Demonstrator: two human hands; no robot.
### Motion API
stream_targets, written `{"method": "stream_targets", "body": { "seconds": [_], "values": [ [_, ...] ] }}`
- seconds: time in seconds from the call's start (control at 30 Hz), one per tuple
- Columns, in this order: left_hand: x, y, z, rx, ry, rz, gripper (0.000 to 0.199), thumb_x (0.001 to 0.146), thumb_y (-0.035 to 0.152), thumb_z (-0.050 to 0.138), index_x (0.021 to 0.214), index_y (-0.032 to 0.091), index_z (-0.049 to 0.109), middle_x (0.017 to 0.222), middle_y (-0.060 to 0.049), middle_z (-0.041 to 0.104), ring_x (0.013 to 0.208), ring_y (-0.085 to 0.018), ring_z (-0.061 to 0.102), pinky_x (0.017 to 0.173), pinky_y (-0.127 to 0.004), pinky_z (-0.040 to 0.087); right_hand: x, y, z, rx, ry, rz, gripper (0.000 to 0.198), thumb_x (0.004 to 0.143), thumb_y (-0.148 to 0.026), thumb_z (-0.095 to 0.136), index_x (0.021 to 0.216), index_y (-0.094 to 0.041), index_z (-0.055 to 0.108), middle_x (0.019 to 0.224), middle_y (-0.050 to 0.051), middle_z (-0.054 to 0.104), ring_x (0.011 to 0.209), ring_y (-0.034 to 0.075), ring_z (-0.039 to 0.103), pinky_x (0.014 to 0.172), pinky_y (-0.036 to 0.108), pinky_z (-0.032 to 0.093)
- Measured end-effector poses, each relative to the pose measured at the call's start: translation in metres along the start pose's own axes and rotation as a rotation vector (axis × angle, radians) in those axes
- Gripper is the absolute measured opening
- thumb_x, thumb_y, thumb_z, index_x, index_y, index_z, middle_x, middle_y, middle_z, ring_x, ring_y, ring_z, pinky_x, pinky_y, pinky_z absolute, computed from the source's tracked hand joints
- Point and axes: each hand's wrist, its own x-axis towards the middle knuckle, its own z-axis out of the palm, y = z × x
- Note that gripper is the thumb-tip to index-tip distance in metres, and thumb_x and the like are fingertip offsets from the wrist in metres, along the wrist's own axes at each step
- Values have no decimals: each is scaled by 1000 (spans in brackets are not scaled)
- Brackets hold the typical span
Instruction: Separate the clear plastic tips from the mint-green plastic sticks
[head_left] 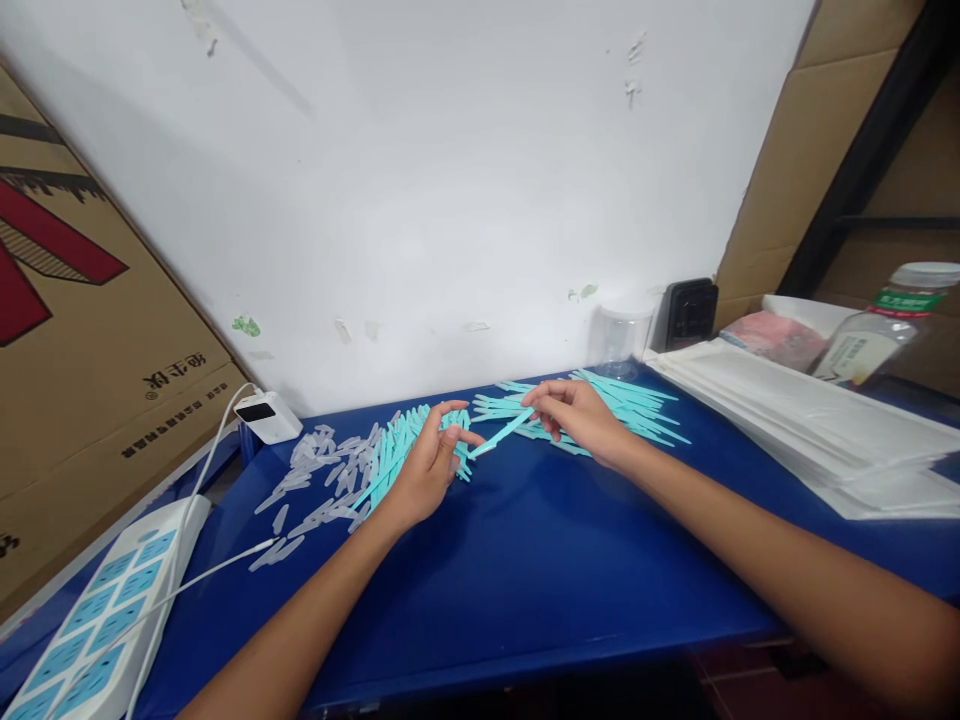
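Observation:
My right hand [574,415] pinches one turquoise eyebrow razor [504,434] by its upper end, above the table. The razor slants down to the left, and its lower end is at the fingertips of my left hand [435,455]. The left fingers are curled with the thumb close in; whatever small thing they may hold is hidden. Behind the left hand lies a heap of turquoise razors [401,445], partly covered by it. More turquoise razors [630,405] are spread beyond my right hand. Small clear plastic caps [319,455] are scattered left of the heap.
A white power strip [135,600] with cables and a white charger [268,417] are at the left. A clear plastic cup [622,335] stands by the wall. White flat packs [810,420] and a bottle [870,335] are at the right. Cardboard [97,330] borders the blue table [510,580].

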Motion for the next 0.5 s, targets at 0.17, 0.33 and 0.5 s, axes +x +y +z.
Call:
{"method": "stream_targets", "body": {
  "seconds": [0.17,0.33,0.5],
  "values": [
    [2,-2,-2,4,92,61,47,105,56,40,142,27,38,117,-10,72,44,-6,27,43,-23,27,-4,-5,3,-41,-14,-17,20,78,-27,64,88,-14,76,60,2,64,54,12,57,42,20,43],
    [2,-1,-1,2,112,70,45,105,55,39,140,26,39,116,-11,73,43,-5,27,43,-23,27,-6,-8,4,-76,-36,-22,22,78,-28,65,91,-15,76,58,1,64,54,13,58,43,20,42],
    [2,-1,0,21,121,70,46,105,56,39,141,26,40,115,-10,74,44,-6,26,45,-24,28,-8,-11,5,-102,-44,-22,23,78,-31,67,90,-14,77,58,0,63,47,10,51,43,20,42]
  ]
}}
